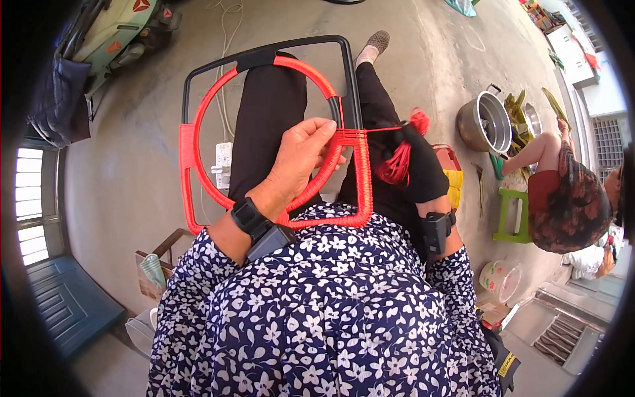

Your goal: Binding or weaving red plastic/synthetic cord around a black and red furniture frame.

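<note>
Pinching, with the thumb and fingers of the left hand (301, 149), the black frame (350, 66) at the joint where inner ring meets right side, over the lap. Seemingly closed round a red hank (397, 165) with the right hand (420, 162), apparently dark-covered; no telling how its fingers lie. Probably midway through winding red strand (380, 129) round that joint, just right of the left thumb. Seems to call next for an even pull from the right hand and a firm pinch at the joint, lest turns slacken. Bare black frame beyond the left hand.

Below both hands, black trousers (271, 99), then concrete floor (139, 185). Left of the left hand, 1 white power strip (223, 159); farther off, a parked scooter (106, 40). Right of the right hand, 1 metal pot (485, 122), a green stool (512, 215) and, well apart, 1 other person (572, 198).
</note>
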`<action>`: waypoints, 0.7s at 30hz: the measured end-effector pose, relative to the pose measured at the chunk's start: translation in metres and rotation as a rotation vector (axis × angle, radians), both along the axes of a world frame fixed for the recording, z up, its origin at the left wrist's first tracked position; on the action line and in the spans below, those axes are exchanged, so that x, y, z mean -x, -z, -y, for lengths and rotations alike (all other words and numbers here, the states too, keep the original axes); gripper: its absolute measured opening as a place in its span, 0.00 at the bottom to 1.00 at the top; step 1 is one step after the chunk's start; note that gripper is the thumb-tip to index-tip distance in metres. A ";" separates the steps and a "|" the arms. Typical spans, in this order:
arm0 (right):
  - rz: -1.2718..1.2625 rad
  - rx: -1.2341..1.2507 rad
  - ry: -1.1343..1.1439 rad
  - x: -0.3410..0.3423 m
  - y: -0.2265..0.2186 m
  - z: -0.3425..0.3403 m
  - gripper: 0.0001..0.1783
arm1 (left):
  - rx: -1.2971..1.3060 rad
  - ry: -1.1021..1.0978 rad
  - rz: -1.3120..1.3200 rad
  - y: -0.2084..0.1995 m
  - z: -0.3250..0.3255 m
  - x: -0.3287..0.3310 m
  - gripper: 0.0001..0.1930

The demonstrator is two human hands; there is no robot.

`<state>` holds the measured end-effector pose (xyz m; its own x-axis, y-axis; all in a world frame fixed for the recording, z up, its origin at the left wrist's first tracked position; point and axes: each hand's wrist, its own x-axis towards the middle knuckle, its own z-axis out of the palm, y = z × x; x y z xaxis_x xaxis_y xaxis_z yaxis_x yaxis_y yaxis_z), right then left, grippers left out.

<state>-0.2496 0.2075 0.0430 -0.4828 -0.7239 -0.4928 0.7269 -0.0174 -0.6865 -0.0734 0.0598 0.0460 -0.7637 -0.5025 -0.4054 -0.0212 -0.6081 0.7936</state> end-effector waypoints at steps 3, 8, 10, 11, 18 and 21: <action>0.129 0.310 0.034 -0.006 -0.002 0.010 0.12 | -0.029 0.032 -0.003 0.003 0.001 -0.002 0.11; 0.232 0.669 -0.199 -0.004 0.007 0.019 0.09 | -0.084 0.076 -0.037 0.005 0.001 -0.003 0.11; 0.103 0.352 -0.188 -0.003 0.010 0.019 0.09 | -0.085 0.087 -0.022 0.007 -0.001 -0.002 0.11; 0.024 0.205 -0.201 -0.003 0.010 0.019 0.09 | -0.090 0.086 -0.018 0.008 -0.002 -0.002 0.11; -0.405 -0.225 -0.354 -0.020 -0.006 0.015 0.09 | -0.096 0.126 0.014 0.009 0.000 -0.006 0.11; -0.384 -0.261 -0.362 -0.025 -0.009 0.011 0.10 | -0.112 0.167 0.023 0.008 0.000 -0.009 0.10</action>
<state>-0.2243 0.1962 0.0520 -0.4072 -0.7540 -0.5154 0.3531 0.3904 -0.8502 -0.0644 0.0603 0.0383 -0.8226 -0.3201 -0.4699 -0.1463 -0.6794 0.7190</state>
